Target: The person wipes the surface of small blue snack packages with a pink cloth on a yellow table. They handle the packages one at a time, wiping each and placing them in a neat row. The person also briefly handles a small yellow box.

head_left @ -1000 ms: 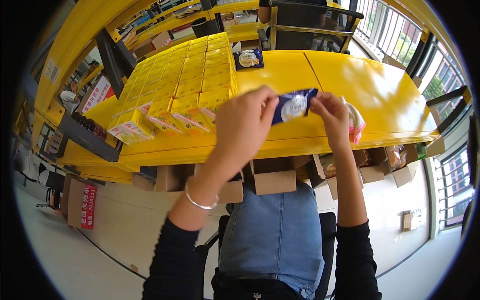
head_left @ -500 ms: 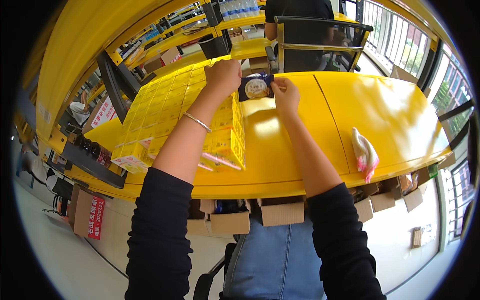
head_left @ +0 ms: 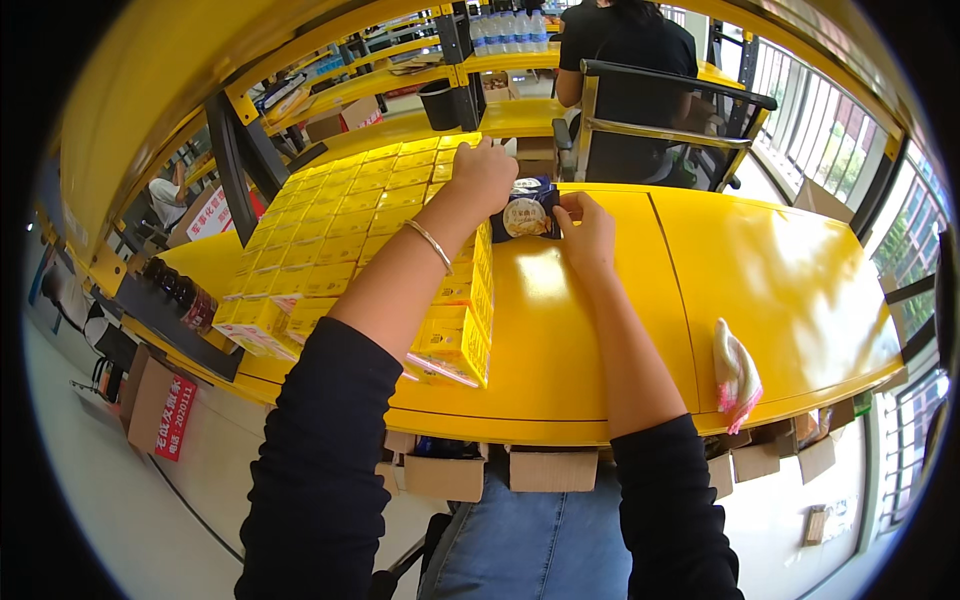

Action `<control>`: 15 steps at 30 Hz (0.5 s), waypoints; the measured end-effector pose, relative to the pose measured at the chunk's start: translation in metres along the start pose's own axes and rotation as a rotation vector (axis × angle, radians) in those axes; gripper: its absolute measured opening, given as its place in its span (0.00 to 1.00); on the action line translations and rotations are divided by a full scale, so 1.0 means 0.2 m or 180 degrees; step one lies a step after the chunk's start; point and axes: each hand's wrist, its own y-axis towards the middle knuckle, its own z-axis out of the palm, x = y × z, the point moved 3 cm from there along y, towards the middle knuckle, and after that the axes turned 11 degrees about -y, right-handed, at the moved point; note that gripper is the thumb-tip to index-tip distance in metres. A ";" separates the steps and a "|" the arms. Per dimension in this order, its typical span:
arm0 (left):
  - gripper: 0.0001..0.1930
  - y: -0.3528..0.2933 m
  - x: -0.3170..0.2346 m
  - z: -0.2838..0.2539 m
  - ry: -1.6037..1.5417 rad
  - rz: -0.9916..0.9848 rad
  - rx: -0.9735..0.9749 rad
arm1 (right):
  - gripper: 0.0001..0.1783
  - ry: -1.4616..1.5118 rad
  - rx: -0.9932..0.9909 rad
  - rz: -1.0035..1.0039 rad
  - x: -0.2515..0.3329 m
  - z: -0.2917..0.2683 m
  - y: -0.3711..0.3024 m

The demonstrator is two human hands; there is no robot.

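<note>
A dark blue packet (head_left: 528, 216) with a round cream label sits at the table's far edge, just right of the stacked yellow boxes (head_left: 345, 215). My right hand (head_left: 590, 232) pinches its right edge between thumb and fingers. Above the packet's upper left, my left hand (head_left: 482, 180) is closed, with a small whitish piece showing past its fingertips. What that piece is, I cannot make out. My left forearm crosses over the boxes and hides part of them.
On the yellow table (head_left: 560, 370), a white cloth with a pink edge (head_left: 736, 375) lies at the right. A dark bottle (head_left: 180, 292) lies at the left. Open cartons (head_left: 552, 470) hang below the front edge. Beyond the table, a person sits in a black chair (head_left: 655, 130).
My left hand has left the packet's left edge and now holds a small whitish piece above it. The right hand keeps hold of the packet. The whole view has shifted slightly.
</note>
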 end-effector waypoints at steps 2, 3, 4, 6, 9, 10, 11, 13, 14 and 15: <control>0.08 0.01 0.01 0.02 0.0003 -0.0051 0.0052 | 0.08 0.0002 0.0009 0.0039 0.00 0.00 0.00; 0.09 0.02 0.01 0.02 0.0017 -0.0093 0.0073 | 0.08 -0.0015 0.0009 0.0056 0.01 0.00 0.00; 0.09 0.02 0.02 0.03 0.0032 -0.0137 0.0095 | 0.08 -0.0030 0.0009 0.0074 0.02 0.00 0.00; 0.10 0.03 0.04 0.03 -0.0087 -0.0230 0.0154 | 0.08 0.0035 -0.0052 0.0128 0.04 -0.01 0.00; 0.11 0.03 0.03 0.04 -0.0087 -0.0305 0.0263 | 0.09 0.0096 0.0010 0.0295 0.03 0.00 -0.01; 0.11 0.03 0.02 0.04 -0.0052 -0.0318 0.0297 | 0.09 0.0113 0.0050 0.0363 0.02 0.00 0.00; 0.11 0.04 0.02 0.04 -0.0053 -0.0309 0.0281 | 0.09 0.0070 0.0054 0.0337 0.01 0.00 0.00; 0.11 0.03 0.01 0.05 -0.0042 -0.0309 0.0275 | 0.10 0.0003 0.0089 0.0294 0.00 0.01 0.00; 0.11 0.03 0.01 0.05 -0.0038 -0.0318 0.0293 | 0.10 -0.0047 0.0101 0.0297 0.00 0.01 0.00; 0.11 0.03 0.02 0.05 -0.0040 -0.0328 0.0308 | 0.10 -0.0103 0.0114 0.0296 0.00 0.02 0.00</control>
